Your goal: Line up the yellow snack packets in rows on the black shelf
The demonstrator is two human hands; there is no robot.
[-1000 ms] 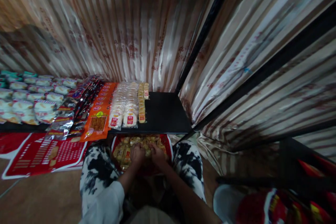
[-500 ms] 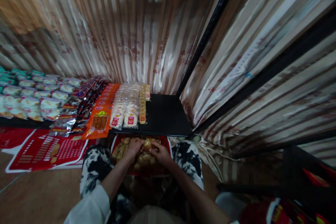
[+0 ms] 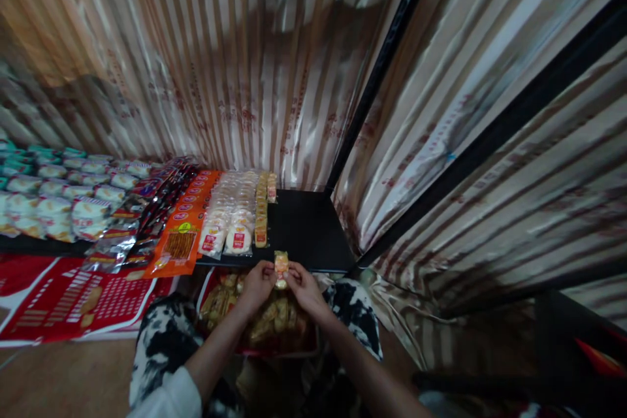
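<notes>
A small yellow wrapped snack packet is pinched upright between my two hands, just in front of the shelf edge. My left hand grips its left side and my right hand its right side. Below them, between my knees, a red box with a pale rim holds many similar wrapped snacks. On the black shelf, a column of the same yellow packets runs front to back, with another packet beside it at the rear.
Left along the shelf lie white round packets, an orange bag, dark shiny packets and white cup-shaped packs. A red printed sheet lies below. Black posts and striped curtains enclose the back and right.
Both hands have risen out of the red box, bringing up one yellow snack packet between the fingertips. The view has tilted slightly upward.
</notes>
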